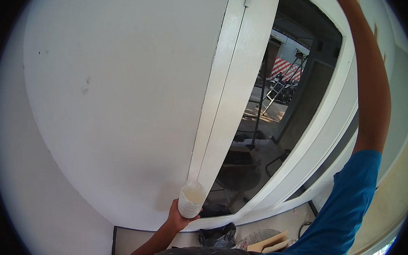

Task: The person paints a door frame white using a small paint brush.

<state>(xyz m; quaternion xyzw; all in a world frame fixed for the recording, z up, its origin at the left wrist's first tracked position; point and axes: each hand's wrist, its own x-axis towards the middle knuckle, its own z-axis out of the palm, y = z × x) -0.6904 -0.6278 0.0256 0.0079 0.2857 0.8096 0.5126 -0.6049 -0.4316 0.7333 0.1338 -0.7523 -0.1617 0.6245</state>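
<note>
Walls first: the white wall (113,90) fills the left half of the frame, and the white door frame (224,96) runs down the middle with an open doorway to its right, a ladder (280,85) showing far beyond.

We judge the main risk to be a spill. Our left hand (177,218), at lower centre, holds a white plastic container (191,199) just beside the foot of the door frame, and it looks open at the top. If we tilt it while looking up, whatever is in it could run onto the wall or the floor (282,219) below.

That left hand is curled closed around the lower part of the container. Our right arm (369,90), in a blue sleeve, reaches up along the right of the frame, and the right hand is out of view past the top edge, so we cannot tell how open it is or what it holds.
</note>
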